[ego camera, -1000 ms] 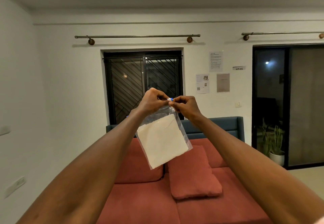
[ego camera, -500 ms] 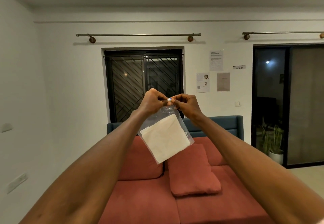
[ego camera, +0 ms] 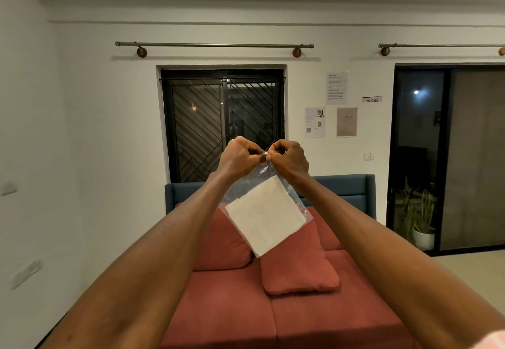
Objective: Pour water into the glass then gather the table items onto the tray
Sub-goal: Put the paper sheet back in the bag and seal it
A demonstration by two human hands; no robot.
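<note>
Since the earlier frames both hands draw closer. Left hand [ego camera: 240, 156] and right hand [ego camera: 289, 157] pinch the clear bag [ego camera: 266, 212] at its top; it hangs slanting down-right below the fingertips. Glass, tray unseen.

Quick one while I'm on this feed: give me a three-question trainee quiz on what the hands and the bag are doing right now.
1. True or false: the left hand and the right hand both pinch the top edge of the clear plastic bag.
2. What lies inside the bag? A) a folded white cloth B) a glass C) a spoon
3. Fill in: the bag hangs in the air in front of the red ____.

Key
1. True.
2. A.
3. Sofa. No glass, tray or table shows in this view.
</note>
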